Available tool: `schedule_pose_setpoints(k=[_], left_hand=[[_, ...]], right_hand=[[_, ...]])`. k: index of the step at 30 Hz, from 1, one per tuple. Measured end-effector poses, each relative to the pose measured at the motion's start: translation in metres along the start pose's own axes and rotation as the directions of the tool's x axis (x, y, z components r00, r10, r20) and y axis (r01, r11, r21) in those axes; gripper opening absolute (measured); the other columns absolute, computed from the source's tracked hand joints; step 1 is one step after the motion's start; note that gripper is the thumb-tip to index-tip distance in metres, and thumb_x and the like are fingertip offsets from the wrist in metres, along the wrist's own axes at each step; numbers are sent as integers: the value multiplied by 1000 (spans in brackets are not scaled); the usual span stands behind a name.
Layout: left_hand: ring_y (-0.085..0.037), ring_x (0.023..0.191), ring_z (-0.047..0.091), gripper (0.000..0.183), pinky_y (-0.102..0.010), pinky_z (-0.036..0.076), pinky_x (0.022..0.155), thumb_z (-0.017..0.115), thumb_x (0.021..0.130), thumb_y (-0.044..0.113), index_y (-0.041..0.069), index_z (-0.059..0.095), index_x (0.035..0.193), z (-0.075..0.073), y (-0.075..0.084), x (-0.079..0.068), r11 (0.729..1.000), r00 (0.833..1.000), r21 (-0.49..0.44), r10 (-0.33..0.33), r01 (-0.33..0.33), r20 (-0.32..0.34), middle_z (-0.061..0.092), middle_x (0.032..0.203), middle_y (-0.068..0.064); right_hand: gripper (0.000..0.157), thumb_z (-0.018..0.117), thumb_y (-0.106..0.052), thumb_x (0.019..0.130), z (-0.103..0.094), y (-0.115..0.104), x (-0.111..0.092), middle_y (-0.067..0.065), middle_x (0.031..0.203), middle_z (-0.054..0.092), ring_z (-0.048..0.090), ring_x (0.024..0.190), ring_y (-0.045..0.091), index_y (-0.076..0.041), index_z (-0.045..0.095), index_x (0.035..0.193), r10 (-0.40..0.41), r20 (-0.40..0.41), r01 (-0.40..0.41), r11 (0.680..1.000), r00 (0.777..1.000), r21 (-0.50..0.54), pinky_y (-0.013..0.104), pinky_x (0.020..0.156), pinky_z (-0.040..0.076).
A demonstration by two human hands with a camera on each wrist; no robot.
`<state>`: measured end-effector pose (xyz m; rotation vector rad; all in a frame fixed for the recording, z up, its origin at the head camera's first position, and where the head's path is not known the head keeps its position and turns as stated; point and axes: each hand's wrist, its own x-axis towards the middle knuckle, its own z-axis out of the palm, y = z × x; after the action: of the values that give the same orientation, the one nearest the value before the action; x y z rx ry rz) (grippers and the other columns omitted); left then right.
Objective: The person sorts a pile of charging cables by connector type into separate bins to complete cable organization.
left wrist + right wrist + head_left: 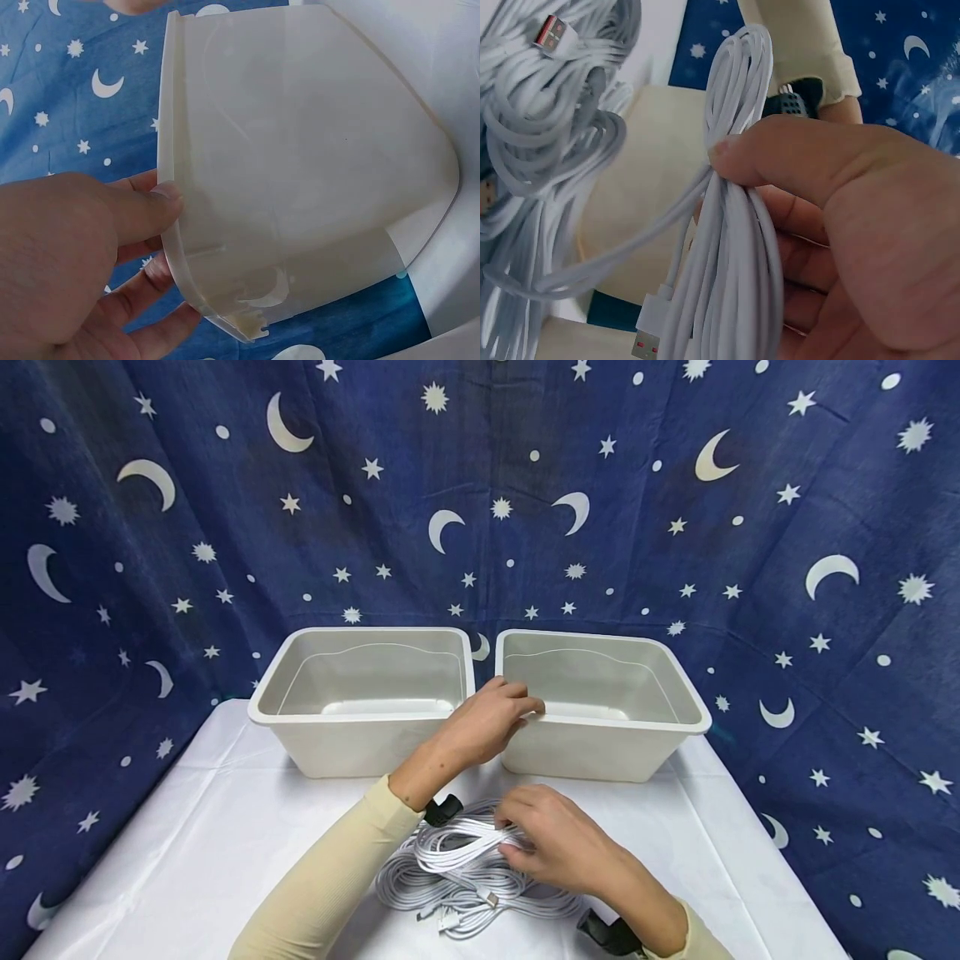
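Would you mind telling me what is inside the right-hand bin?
The right bin looks empty: bare floor and walls. The left hand grips its near-left rim corner, hiding that corner of the interior.

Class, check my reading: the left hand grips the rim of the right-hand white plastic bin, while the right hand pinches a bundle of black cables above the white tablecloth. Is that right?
One detail is wrong: the bundle of cables is white, not black, as the right wrist view shows. The rest stands: the left hand grips the rim of the right-hand white plastic bin, and the right hand pinches the bundle above the white tablecloth.
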<state>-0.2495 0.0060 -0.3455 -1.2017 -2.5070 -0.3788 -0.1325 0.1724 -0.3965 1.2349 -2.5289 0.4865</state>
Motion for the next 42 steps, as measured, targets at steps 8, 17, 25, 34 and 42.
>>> schedule_pose_setpoints(k=[8, 17, 25, 34, 42], left_hand=[[-21, 104, 59, 28, -33, 51, 93, 75, 98, 8, 20, 76, 124, 0, 0, 0, 1000, 1000, 8, 10, -10, -8, 67, 108, 2], [-22, 104, 59, 28, -34, 51, 94, 75, 98, 8, 20, 76, 123, -1, 1, 0, 1000, 1000, 6, 12, -12, -11, 67, 107, 1], [-21, 104, 59, 27, -33, 51, 93, 74, 99, 8, 20, 76, 123, 0, 0, 0, 1000, 1000, 2, 7, -7, -9, 66, 106, 2], [-20, 105, 58, 27, -32, 50, 94, 73, 100, 9, 21, 76, 125, -1, 1, 0, 1000, 1000, -2, -4, 4, 6, 66, 107, 3], [-20, 104, 58, 27, -32, 51, 93, 73, 100, 9, 20, 76, 125, 0, 1, -1, 1000, 1000, -5, -1, 1, 2, 67, 107, 2]], right_hand=[[26, 89, -12, 81, -13, 1, -4, -11, 94, 63, 56, 86, 3, -18, 70, 98, -44, -22, 45, 998, 999, 33, 24, 76, 50], [28, 89, -10, 79, -28, 5, -8, -12, 96, 64, 60, 89, 3, -18, 70, 98, -75, -43, 75, 997, 996, 10, 27, 80, 53], [31, 88, -6, 81, -44, 11, -14, -13, 101, 64, 59, 96, 4, -19, 69, 102, -67, -75, 67, 998, 995, 4, 26, 84, 52], [34, 88, -1, 81, -63, 20, -20, -13, 106, 66, 62, 101, 8, -19, 71, 104, -64, -136, 63, 998, 989, -7, 26, 92, 51], [30, 83, 3, 84, -78, 28, -25, -6, 112, 68, 62, 109, 15, -14, 72, 106, -41, -213, 47, 999, 976, 25, 20, 101, 44]])
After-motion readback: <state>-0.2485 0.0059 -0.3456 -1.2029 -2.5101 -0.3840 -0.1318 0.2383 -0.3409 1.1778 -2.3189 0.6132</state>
